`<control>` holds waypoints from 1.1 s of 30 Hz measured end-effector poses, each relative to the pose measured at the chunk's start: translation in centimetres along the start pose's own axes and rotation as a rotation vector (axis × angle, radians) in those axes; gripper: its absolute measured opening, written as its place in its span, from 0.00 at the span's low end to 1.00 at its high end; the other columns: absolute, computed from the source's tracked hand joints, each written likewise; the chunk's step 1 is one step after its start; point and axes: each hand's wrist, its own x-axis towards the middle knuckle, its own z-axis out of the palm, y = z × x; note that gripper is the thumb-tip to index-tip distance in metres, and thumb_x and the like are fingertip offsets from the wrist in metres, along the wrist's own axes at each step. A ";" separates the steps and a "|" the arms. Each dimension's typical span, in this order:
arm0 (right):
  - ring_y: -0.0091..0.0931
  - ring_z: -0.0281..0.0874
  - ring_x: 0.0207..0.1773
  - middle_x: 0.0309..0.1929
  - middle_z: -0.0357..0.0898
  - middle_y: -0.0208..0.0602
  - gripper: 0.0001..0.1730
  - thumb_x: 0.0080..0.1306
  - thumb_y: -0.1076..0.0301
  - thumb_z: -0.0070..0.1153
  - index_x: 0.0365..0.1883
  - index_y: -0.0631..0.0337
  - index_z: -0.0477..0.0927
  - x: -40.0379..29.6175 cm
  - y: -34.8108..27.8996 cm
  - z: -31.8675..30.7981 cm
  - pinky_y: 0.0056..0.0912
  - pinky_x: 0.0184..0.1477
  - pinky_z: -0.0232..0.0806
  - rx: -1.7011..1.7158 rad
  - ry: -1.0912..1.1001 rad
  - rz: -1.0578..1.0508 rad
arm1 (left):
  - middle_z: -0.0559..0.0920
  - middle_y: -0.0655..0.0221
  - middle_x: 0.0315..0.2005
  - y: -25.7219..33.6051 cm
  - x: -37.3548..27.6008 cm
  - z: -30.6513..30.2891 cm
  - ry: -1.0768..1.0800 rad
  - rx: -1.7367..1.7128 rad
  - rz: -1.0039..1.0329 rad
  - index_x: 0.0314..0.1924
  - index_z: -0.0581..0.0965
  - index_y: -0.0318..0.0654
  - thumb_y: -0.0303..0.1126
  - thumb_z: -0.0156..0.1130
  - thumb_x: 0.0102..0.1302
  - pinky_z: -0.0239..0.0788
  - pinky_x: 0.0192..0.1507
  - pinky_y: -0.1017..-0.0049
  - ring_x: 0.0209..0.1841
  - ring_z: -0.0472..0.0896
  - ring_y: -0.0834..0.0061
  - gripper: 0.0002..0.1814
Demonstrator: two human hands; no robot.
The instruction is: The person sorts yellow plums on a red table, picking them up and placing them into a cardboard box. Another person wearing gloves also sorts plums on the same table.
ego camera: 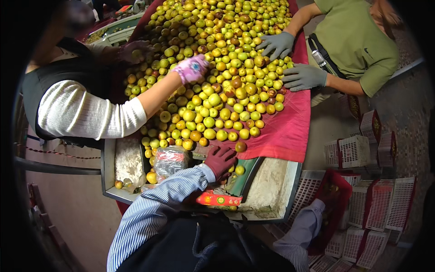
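Note:
My left hand, in a dark red glove, rests at the near edge of a table heaped with green and brownish jujube-like fruits. Its fingers are spread; whether anything lies under the palm is hidden. One brownish fruit sits just beyond its fingertips. Low at the right, my right hand reaches into a basket lined with red cloth; it is dark there, and its grip cannot be made out. Pink-red cloth covers the table under the fruits. A clear plastic-wrapped bundle is left of my left hand.
A co-worker's pink-gloved hand reaches over the fruits from the left. Another co-worker's grey-gloved hands touch them at the right. White plastic baskets stand on the floor at the right. A red printed packet lies at the near rim.

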 end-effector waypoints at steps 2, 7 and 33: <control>0.38 0.72 0.57 0.54 0.74 0.47 0.24 0.68 0.62 0.51 0.61 0.61 0.68 -1.5 -8.9 0.7 0.42 0.58 0.64 1.053 0.237 -0.278 | 0.66 0.66 0.60 -0.7 0.2 -4.1 -0.021 -0.122 -0.136 0.60 0.68 0.56 0.48 0.64 0.51 0.50 0.59 0.42 0.65 0.62 0.58 0.34; 0.42 0.71 0.55 0.51 0.74 0.46 0.22 0.56 0.67 0.59 0.51 0.59 0.75 -11.0 -33.6 -9.7 0.41 0.58 0.64 0.966 -0.026 -1.133 | 0.63 0.67 0.64 -6.0 1.3 -8.5 -0.212 0.008 -0.676 0.63 0.65 0.58 0.54 0.64 0.54 0.49 0.59 0.40 0.68 0.57 0.61 0.36; 0.43 0.75 0.44 0.36 0.78 0.47 0.12 0.52 0.64 0.64 0.30 0.63 0.79 -13.1 -39.4 -4.5 0.45 0.42 0.70 0.850 -0.222 -0.834 | 0.64 0.62 0.62 -4.2 2.8 -6.3 -0.228 0.059 -0.471 0.64 0.62 0.49 0.48 0.65 0.51 0.47 0.58 0.36 0.68 0.57 0.54 0.40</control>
